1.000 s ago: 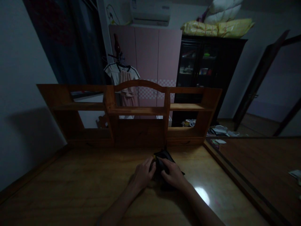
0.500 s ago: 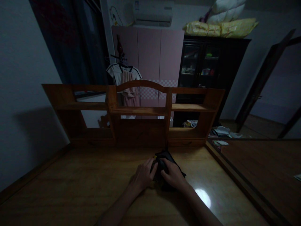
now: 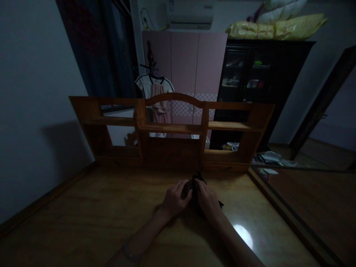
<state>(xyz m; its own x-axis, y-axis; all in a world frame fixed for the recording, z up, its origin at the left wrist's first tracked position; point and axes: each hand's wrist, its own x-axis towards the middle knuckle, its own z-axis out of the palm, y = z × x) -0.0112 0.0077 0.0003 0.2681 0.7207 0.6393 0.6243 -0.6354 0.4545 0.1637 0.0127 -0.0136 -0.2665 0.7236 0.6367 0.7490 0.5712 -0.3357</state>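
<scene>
A small black, soft-looking thing [image 3: 201,179], perhaps a pouch or folded cloth, lies on the wooden tabletop [image 3: 133,200]. It is too dark to make out its kind, and most of it is hidden under my hands. My left hand [image 3: 175,199] curls its fingers and thumb at the near left side, gripping a dark part. On the right side my right hand [image 3: 208,200] is wrapped over it with the fingers bent down. Some black edge shows beyond the right fingertips and at the right wrist.
A wooden shelf unit [image 3: 174,128] stands along the far edge of the tabletop. A raised wooden rail [image 3: 280,207] borders the right side, and a wall [image 3: 41,148] the left. Behind are a pink wardrobe [image 3: 183,63] and a dark cabinet [image 3: 280,81]. The light is dim.
The view has shifted slightly left. My hands have drawn closer together over the black thing, covering more of it, and the yellow bit by my left fingers no longer shows.
</scene>
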